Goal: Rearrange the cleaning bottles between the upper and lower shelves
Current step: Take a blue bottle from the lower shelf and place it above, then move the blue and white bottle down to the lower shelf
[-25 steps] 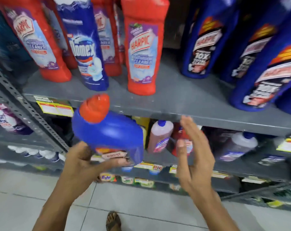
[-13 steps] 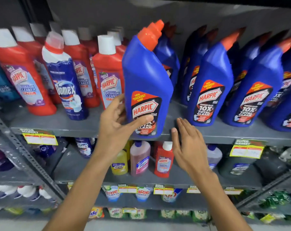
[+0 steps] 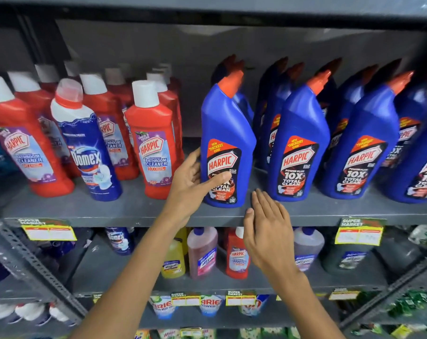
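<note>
A blue Harpic bottle (image 3: 228, 133) with an orange cap stands upright on the upper grey shelf (image 3: 124, 211), near its front edge. My left hand (image 3: 195, 182) grips its lower left side, thumb across the label. My right hand (image 3: 268, 231) hovers open, fingers together, just below and right of the bottle's base, in front of the shelf edge. More blue Harpic bottles (image 3: 303, 143) stand in rows to the right. Red Harpic bathroom cleaner bottles (image 3: 153, 143) and a blue-white Domex bottle (image 3: 85, 148) stand to the left.
The lower shelf (image 3: 232, 282) holds a yellow bottle (image 3: 174, 259), a pink bottle (image 3: 202, 253), a small red Harpic bottle (image 3: 237, 255) and a Domex bottle (image 3: 119, 241). Yellow price tags (image 3: 359, 232) hang on shelf edges. Detergent packs (image 3: 210, 305) sit lower down. A slotted metal upright (image 3: 24, 260) runs at left.
My left hand lifted the blue Harpic bottle from below the shelf, turned it upright and set it on the upper shelf. My right hand rose alongside, staying open.
</note>
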`<state>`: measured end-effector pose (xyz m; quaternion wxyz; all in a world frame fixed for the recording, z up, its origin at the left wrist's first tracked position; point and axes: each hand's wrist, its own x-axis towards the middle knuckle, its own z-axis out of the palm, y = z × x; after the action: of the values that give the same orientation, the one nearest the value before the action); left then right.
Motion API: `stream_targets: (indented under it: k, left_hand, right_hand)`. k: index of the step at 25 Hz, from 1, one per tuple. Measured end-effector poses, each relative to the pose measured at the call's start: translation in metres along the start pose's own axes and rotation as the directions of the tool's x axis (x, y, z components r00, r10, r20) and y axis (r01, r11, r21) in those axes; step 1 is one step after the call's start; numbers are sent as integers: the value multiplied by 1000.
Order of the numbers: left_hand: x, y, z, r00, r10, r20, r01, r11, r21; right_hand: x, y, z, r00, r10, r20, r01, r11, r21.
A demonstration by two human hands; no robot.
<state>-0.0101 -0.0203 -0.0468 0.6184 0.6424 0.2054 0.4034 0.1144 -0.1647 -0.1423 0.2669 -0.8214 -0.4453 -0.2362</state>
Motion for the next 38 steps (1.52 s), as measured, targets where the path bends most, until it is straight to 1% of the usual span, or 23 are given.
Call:
stream_targets:
  k: [17,21,22,23,25,26,28,29,30,31,32,33,34,36,37,38]
  left_hand:
    - [9,-5,8,1000,11,-4,-11,998,54]
    - [9,-9,6,1000,-5,-28,8,994,111]
    - [8,-7,5,999,-5,-32,10,986,164]
    - [4,-5,3,1000,10,-27,-3,965,261]
    - [-14,-2,-4,999,34,2,-31,869,493]
    - [-27,1,-11,999,32,-8,-21,819,573]
    - [-55,7,-31,992,80,-102,5,759,651]
    - [-66,11,-47,975,145,-168,1,753,658]
    - [-73,16,-61,945,223,-239,-16,761,649]
    - [-77,20,-81,899,302,-318,-32,768,640]
    - [-78,25,-103,844,368,-390,-44,772,634]
    - [-76,29,-124,797,414,-440,-52,773,632]
    - [-72,31,-145,765,447,-464,-51,760,647]
    - [-61,35,-178,727,506,-465,-27,698,716]
    - [-55,34,-192,727,506,-464,-9,683,731]
    - [-47,33,-203,752,472,-459,5,693,721]
  right_hand:
    - [-1,-1,0,999,30,26,-31,999,24]
    - [-1,1,0,998,40,39,-42,997,62]
    - [-1,1,1,998,49,41,-52,995,88]
    - [-1,0,1,997,59,40,-63,990,123]
    - [-4,-2,-2,996,82,35,-88,973,214]
    - [-4,-4,-8,992,118,40,-125,952,278]
    - [-8,-17,-25,974,224,29,-213,871,443]
    - [-11,-30,-34,965,263,15,-230,816,530]
    - [-14,-45,-45,962,273,0,-220,774,594]
    - [-17,-64,-50,969,247,1,-191,746,638]
    - [-18,-87,-49,981,191,37,-166,720,673]
    - [-19,-109,-44,989,114,100,-151,707,691]
    - [-17,-131,-35,986,19,166,-130,714,688]
    - [-9,-171,-12,959,-155,236,-37,759,650]
    - [-3,-187,-1,944,-211,253,7,780,625]
    - [4,-202,10,930,-255,264,50,800,598]
